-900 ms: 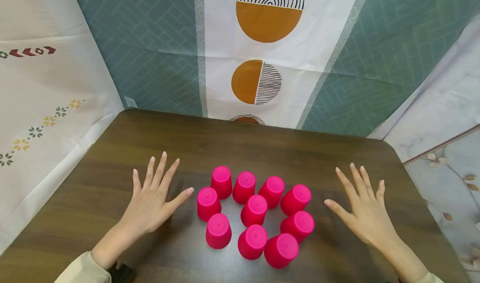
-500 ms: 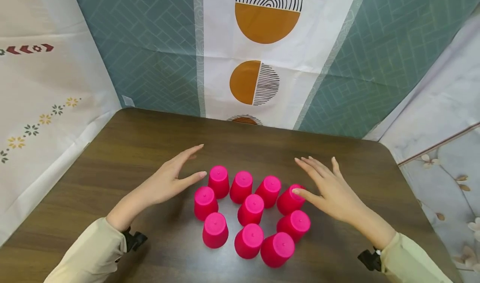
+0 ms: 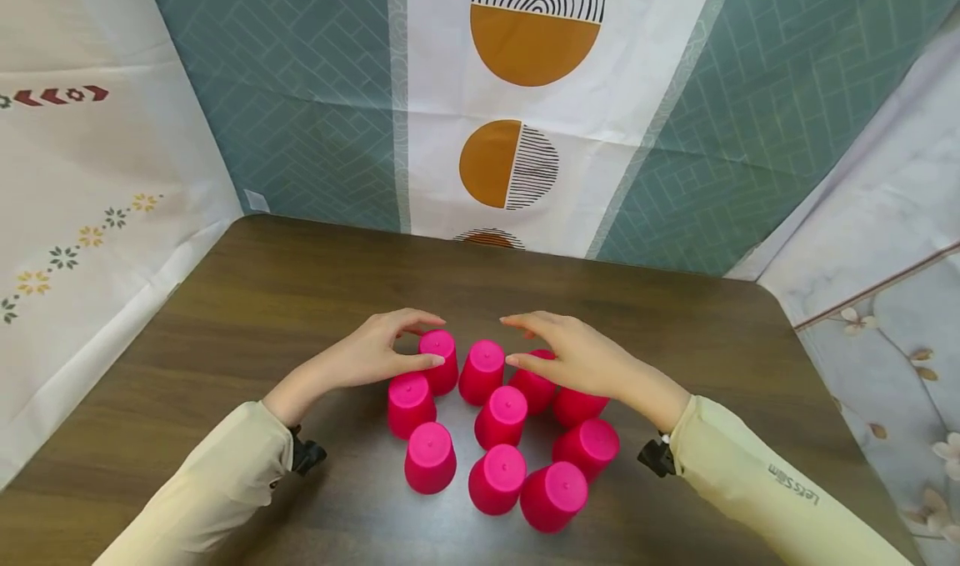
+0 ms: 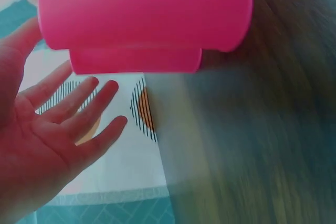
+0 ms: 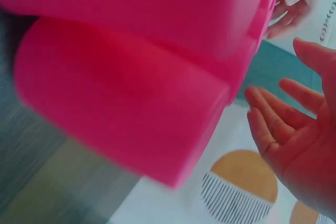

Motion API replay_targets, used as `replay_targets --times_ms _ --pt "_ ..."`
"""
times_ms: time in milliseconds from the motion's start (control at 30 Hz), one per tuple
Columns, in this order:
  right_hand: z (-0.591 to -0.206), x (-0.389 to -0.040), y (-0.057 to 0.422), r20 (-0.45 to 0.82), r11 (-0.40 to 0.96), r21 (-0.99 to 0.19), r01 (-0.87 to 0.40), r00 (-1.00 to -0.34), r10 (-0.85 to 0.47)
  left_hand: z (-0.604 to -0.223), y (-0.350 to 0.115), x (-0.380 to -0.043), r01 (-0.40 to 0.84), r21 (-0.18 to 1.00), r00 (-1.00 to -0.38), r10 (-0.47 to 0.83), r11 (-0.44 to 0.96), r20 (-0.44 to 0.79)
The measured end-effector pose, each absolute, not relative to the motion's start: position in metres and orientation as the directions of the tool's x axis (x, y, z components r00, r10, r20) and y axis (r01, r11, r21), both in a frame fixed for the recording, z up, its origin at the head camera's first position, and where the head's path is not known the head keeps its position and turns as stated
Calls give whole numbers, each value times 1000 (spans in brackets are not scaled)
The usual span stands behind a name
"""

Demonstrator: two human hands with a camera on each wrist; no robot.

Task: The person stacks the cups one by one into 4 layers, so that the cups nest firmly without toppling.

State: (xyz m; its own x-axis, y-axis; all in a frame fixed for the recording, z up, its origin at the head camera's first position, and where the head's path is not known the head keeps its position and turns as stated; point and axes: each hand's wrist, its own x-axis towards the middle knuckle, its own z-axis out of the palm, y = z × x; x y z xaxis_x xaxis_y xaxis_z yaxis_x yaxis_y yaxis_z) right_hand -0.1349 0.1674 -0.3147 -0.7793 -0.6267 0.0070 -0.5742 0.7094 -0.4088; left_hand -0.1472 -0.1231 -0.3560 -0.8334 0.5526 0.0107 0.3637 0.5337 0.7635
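Observation:
Several pink plastic cups stand upside down in a loose cluster on the table. In the head view my left hand [image 3: 371, 353] is at the back-left cup [image 3: 442, 374], thumb on its near side and fingers beyond it. The left wrist view shows these fingers spread and apart, with a cup [image 4: 147, 9] above them. My right hand [image 3: 573, 356] hovers over the right part of the back row, fingertips toward the second cup [image 3: 482, 374], partly hiding the third cup [image 3: 534, 395] and fourth cup [image 3: 579, 409]. Its fingers are loosely bent and hold nothing in the right wrist view.
Nearer me stand a middle cup [image 3: 501, 420], a left cup [image 3: 410, 408], a front-left cup [image 3: 430, 462] and a front-right cup [image 3: 553, 499]. The dark wooden table [image 3: 300, 274] meets a patterned cloth backdrop [image 3: 300, 116] at its far edge. Cloths hang on both sides.
Both hands have come inward from the sides to the back row of cups; the spread fingers have turned toward each other and bent slightly. The cups stay in place.

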Motion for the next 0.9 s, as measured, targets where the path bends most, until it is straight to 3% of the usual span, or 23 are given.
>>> replay_targets --times_ms 100,400,900 --pt "-315 -139 156 -61 710 -444 -547 -772 -633 -357 -116 -151 360 754 -832 555 549 -7" --pt "-322 -137 134 -138 740 -385 -551 -759 -636 -360 -108 -153 342 752 -842 539 563 -20" --pt "-347 -123 135 17 723 -459 -515 -820 -573 -357 -110 -154 282 787 -903 430 548 24"
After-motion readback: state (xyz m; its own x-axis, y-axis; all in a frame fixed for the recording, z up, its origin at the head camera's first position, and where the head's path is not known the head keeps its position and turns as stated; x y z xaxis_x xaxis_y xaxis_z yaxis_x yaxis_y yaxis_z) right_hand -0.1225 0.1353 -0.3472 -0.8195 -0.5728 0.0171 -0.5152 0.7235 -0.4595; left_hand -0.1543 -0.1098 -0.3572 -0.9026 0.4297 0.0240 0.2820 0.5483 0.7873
